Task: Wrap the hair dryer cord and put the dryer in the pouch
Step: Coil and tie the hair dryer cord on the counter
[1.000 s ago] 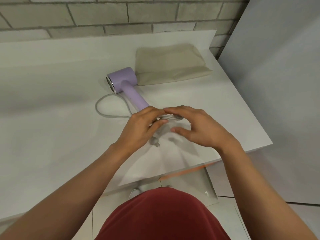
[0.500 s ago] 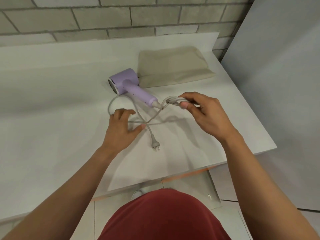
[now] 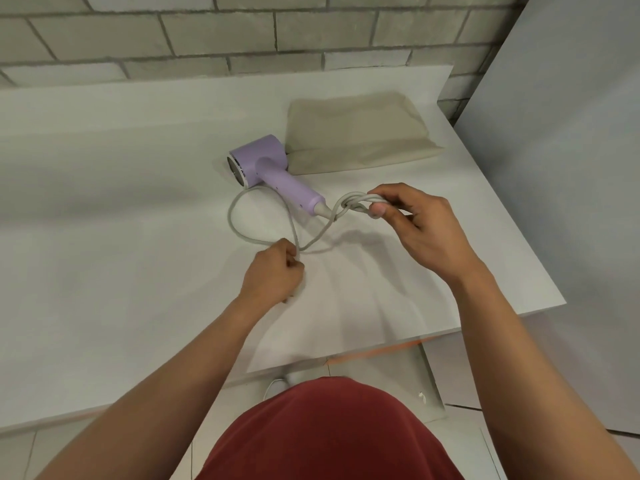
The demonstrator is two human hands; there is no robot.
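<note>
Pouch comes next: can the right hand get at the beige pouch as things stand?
Probably yes: only tabletop lies between the right hand and the pouch, though it grips the coiled cord, so it isn't free.

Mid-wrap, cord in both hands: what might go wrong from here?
1. The cord lies in a loose loop that seems to cross itself by the left hand; pulling may cinch a knot.
2. The right hand holds the coil only between thumb and fingers, so turns might spring loose.
3. A tug could drag the hair dryer, which lies right beside the pouch.
</note>
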